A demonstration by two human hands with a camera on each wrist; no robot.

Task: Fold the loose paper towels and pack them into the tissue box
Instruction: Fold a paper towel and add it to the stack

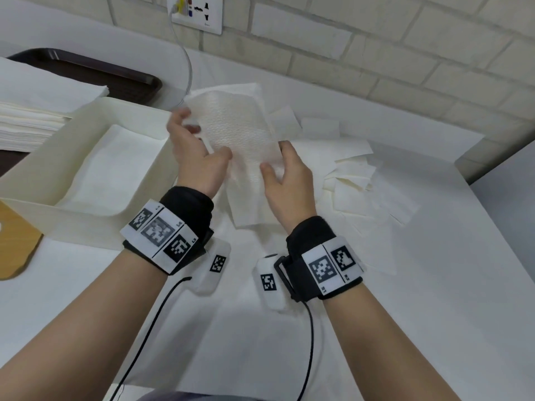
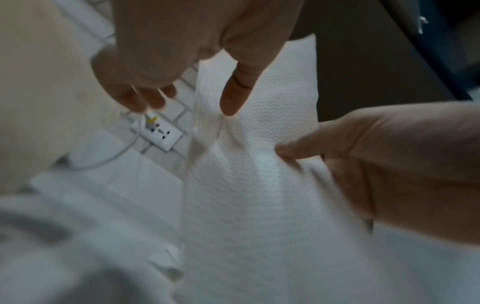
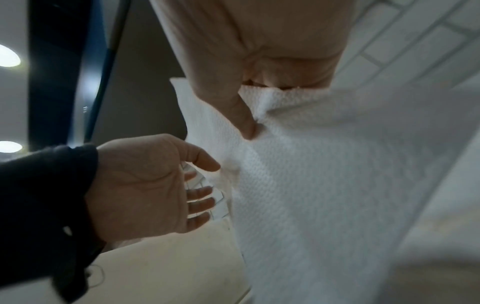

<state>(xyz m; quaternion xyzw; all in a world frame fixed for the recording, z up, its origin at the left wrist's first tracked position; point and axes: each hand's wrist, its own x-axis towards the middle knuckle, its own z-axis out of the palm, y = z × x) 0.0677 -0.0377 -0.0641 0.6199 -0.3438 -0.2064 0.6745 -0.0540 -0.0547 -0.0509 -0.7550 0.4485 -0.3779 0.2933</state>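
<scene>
A white brick wall (image 1: 376, 47) is running behind the white desk (image 1: 405, 314). A white socket plate (image 1: 199, 13) is sitting on that wall, a pale cable (image 1: 188, 68) hanging from it. A dark tray (image 1: 86, 68) is lying at the far left.

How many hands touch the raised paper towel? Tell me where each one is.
2. The left hand thumb touches the paper towel at its left edge; the right hand pinches its right edge.
</scene>
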